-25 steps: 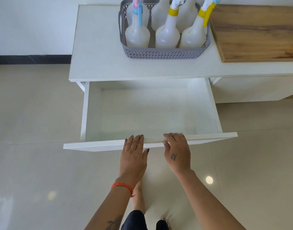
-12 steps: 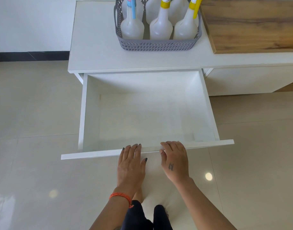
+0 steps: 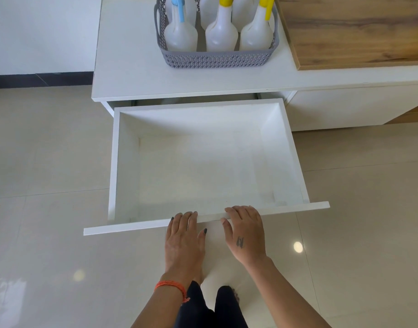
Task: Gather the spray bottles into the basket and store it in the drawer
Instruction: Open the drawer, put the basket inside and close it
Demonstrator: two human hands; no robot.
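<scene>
A grey lattice basket (image 3: 215, 59) stands on the white cabinet top (image 3: 132, 67), holding several white spray bottles (image 3: 221, 34) with blue and yellow nozzles. Below it the white drawer (image 3: 122, 166) is pulled far out and has nothing inside. My left hand (image 3: 184, 242) and my right hand (image 3: 244, 233) rest side by side on the drawer's front panel (image 3: 132, 227), fingers hooked over its top edge. The bottle tops are cut off by the frame.
A wooden board (image 3: 357, 31) lies on the cabinet top to the right of the basket. Glossy beige floor tiles (image 3: 49, 256) surround the drawer. My legs and feet (image 3: 212, 308) stand just behind the drawer front.
The drawer has slid further out toward me, with both hands on its front edge. The basket and bottles have not moved on the cabinet top.
</scene>
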